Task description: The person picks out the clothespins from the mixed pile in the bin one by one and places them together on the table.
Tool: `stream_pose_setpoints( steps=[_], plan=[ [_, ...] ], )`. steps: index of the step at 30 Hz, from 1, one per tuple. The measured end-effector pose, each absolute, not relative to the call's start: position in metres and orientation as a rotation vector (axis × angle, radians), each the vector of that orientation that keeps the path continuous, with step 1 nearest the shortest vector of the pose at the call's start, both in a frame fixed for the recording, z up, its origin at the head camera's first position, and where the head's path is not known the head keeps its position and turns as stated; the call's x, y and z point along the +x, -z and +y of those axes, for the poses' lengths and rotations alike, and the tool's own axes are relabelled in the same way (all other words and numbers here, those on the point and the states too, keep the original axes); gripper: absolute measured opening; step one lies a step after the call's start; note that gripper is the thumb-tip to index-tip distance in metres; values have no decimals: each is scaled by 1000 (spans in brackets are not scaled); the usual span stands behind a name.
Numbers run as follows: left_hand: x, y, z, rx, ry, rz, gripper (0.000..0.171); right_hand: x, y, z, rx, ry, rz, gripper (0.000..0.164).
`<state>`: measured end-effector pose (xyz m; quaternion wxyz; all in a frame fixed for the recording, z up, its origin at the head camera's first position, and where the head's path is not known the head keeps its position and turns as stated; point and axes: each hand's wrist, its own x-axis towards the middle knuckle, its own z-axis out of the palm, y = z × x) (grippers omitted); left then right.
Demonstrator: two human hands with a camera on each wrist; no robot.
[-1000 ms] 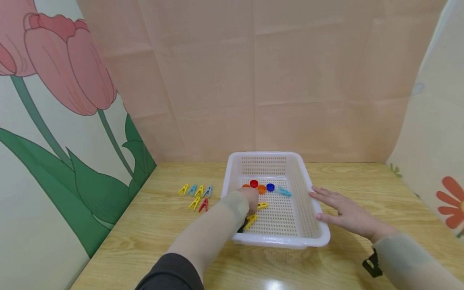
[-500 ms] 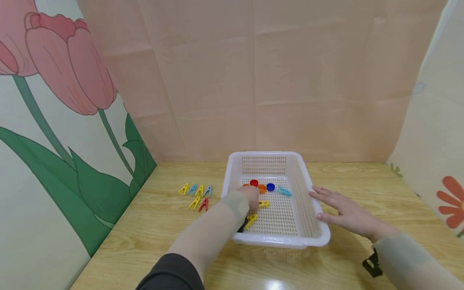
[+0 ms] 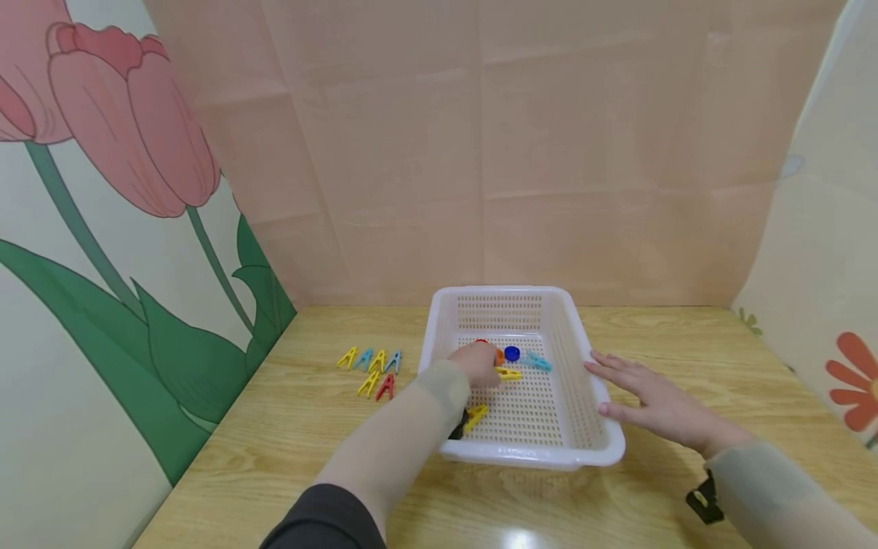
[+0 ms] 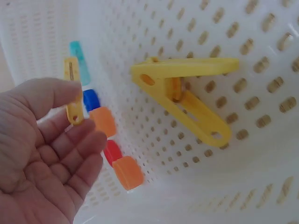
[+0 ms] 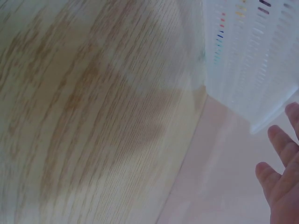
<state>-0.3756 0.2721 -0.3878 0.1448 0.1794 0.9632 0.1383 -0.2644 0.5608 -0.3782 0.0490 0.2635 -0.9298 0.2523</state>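
My left hand (image 3: 475, 364) is inside the white plastic basket (image 3: 531, 457) and pinches a yellow clothespin (image 4: 72, 70) between thumb and forefinger. The other fingers curl loosely below it in the left wrist view. A second yellow clothespin (image 4: 170, 77) lies on the basket floor nearer the front. Farther in are a blue cap (image 3: 511, 354), a red cap (image 4: 112, 152), two orange caps (image 4: 127, 172) and a light blue clothespin (image 3: 538, 362). On the basket's right rim rest the fingertips of my right hand (image 3: 648, 400), its fingers spread and holding nothing.
Left of the basket, several yellow, blue and red clothespins (image 3: 378, 361) lie in two rows on the wooden table (image 3: 274, 427). A pinkish cloth wall (image 3: 480, 152) stands behind the table, with flower-patterned panels at both sides.
My left hand, with the yellow clothespin, has shifted a little farther back and right in the basket, now covering more of the caps. The right hand stays where it was.
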Motion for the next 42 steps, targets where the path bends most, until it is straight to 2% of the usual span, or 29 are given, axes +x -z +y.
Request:
stream_pose_setpoints(
  steps=[13,26,42],
  plan=[
    [-377,375,266,631,-781,2730,23,-263,377,559,823,-763,-2821,62],
    [-374,364,262,608,-1130,2618,27,-266,379,561,804,-740,-2837,63],
    [-382,347,256,673,-1173,2647,20,-283,377,571,852,-769,-2832,63]
  ],
)
